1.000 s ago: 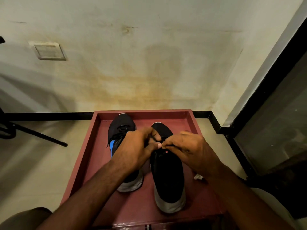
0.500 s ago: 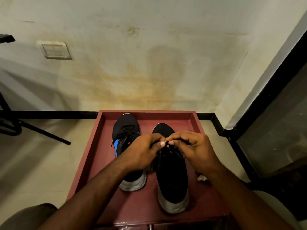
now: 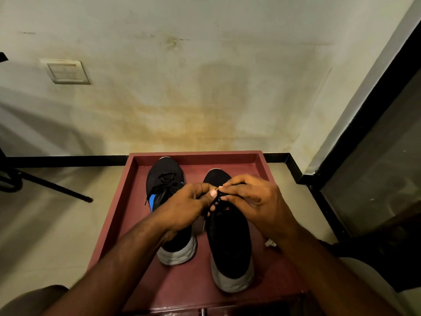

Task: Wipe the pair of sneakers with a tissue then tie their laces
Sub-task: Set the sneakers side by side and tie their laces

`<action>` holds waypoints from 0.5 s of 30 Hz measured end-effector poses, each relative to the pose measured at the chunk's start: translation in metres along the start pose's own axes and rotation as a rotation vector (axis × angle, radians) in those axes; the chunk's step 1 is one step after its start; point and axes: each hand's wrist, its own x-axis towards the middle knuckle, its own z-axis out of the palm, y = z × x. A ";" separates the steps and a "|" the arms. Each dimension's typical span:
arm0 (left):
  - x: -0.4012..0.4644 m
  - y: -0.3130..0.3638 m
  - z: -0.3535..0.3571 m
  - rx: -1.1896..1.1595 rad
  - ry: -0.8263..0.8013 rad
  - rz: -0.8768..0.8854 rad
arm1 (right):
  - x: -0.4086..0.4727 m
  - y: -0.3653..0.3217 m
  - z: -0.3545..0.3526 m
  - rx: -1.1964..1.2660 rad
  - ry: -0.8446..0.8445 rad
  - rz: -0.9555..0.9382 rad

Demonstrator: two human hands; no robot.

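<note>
Tying the right sneaker's laces

Pinching black laces (image 3: 216,198), both hands meet over the right sneaker (image 3: 230,238) at the tray's centre. The left hand (image 3: 184,209) and the right hand (image 3: 255,201) each grip a lace strand, thumbs nearly touching. The left sneaker (image 3: 165,179), black with a blue patch, sits at 10 o'clock on the red tray (image 3: 127,197). A white tissue scrap (image 3: 270,242) lies at 4 o'clock.

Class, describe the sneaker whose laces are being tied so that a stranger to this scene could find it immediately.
Start at the dark red raised-edge wooden tray below the stained wall. Two black fabric sneakers with grey soles stand on it side by side. Choose the right-hand sneaker: both hands pinch its black lace, and it sits nearer the viewer than the left-hand sneaker, which shows blue.
</note>
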 end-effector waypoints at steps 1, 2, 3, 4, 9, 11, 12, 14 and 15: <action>0.000 0.000 0.000 0.003 0.005 0.009 | 0.001 0.000 0.000 -0.010 0.020 -0.016; 0.001 0.000 -0.002 0.014 0.017 0.025 | 0.001 -0.001 -0.002 -0.009 0.032 -0.023; 0.001 0.000 -0.004 0.030 0.035 0.046 | 0.001 -0.001 -0.003 -0.005 0.040 -0.023; 0.000 0.001 -0.006 0.055 0.056 0.069 | 0.001 -0.002 -0.005 -0.002 0.048 -0.015; 0.000 0.010 -0.017 0.244 0.151 0.171 | 0.001 -0.005 -0.007 -0.005 0.079 0.035; 0.000 0.012 -0.019 0.278 0.171 0.173 | 0.002 -0.005 -0.006 0.009 0.078 0.057; -0.001 0.012 -0.020 0.290 0.176 0.167 | 0.002 -0.005 -0.005 0.012 0.074 0.064; -0.001 0.012 -0.020 0.298 0.173 0.151 | 0.001 -0.006 -0.005 0.020 0.068 0.077; -0.001 0.012 -0.020 0.297 0.173 0.144 | 0.001 -0.005 -0.006 0.031 0.067 0.090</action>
